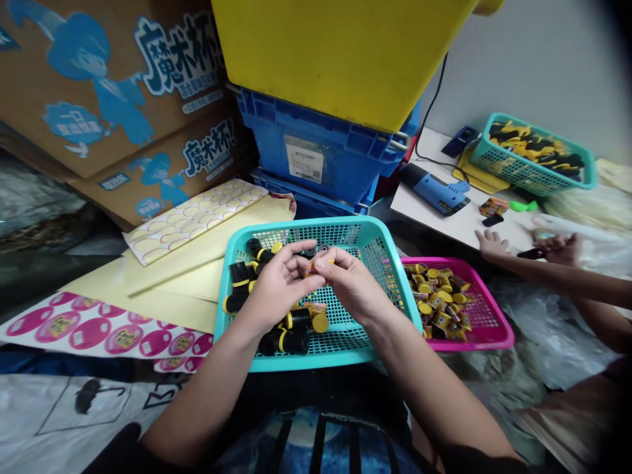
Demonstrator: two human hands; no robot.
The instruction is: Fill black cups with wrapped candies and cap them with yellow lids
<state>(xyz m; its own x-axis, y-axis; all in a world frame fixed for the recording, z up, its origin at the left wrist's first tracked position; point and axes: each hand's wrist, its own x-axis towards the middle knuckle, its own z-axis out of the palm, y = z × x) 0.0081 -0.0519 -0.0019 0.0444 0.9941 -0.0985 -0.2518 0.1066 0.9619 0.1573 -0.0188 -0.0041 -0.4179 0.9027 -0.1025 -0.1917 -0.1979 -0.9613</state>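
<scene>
Brown cartons [113,112] fill the background at the far left, with a sheet of pink round stickers [113,329] lying nearer. Next comes a turquoise basket [316,361] with mesh walls; black-and-yellow containers [241,276] lie jumbled on its left side, looking light, smooth and apt to roll, so their middles seem the best hold.

Over this basket, the left hand [279,286] has its grip nearly closed, fingers curled and thumb bent in around a small yellow-and-orange piece [329,261]. From the other side, the right hand [353,283] closes its grip on the same piece, thumb and forefinger pinching it. Mostly covered by fingers, it looks light and fairly stiff, perhaps slick where it is bare plastic; a light fingertip pinch on opposite sides should suit it, as hard squeezing might crease any wrapping.

Just right of that basket, a pink basket [494,329] holds many small yellow-capped pieces [439,299]. Farther right, a co-worker's hand [492,245] rests at the white surface [429,227], near a blue power tool [434,189].
</scene>
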